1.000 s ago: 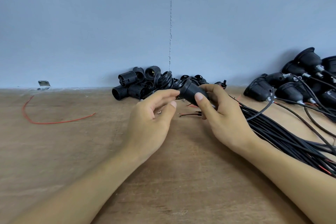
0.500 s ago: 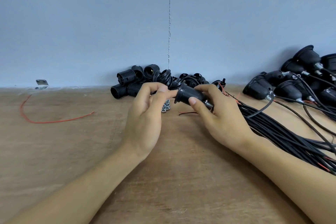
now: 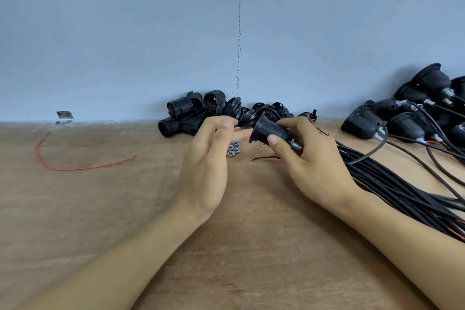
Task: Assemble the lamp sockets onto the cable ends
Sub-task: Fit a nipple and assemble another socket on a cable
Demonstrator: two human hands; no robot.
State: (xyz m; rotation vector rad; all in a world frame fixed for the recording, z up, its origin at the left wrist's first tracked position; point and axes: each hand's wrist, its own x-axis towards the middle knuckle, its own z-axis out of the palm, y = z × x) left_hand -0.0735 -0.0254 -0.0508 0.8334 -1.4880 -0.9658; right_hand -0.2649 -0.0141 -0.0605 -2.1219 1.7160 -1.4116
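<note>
Now right hand (image 3: 314,166) pinches socket (image 3: 270,128) by ribbed body, near worktop (image 3: 100,209) back edge; left hand (image 3: 206,166) slack, empty. Likely light, rigid, grippy.

On the tabletop (image 3: 100,209), loose sockets (image 3: 186,114) lie against the wall, nuts (image 3: 233,150) before them, cable bundle (image 3: 392,184) right, stray wire (image 3: 75,167) left.

My brown wooden tabletop (image 3: 100,209) carried a loose red wire (image 3: 75,168) at left, a heap of black threaded plastic socket shells (image 3: 186,118) by the wall, small silver hex nuts (image 3: 233,151) beside it, and a bundle of black cables (image 3: 392,184) with finished black sockets (image 3: 402,121) at right
</note>
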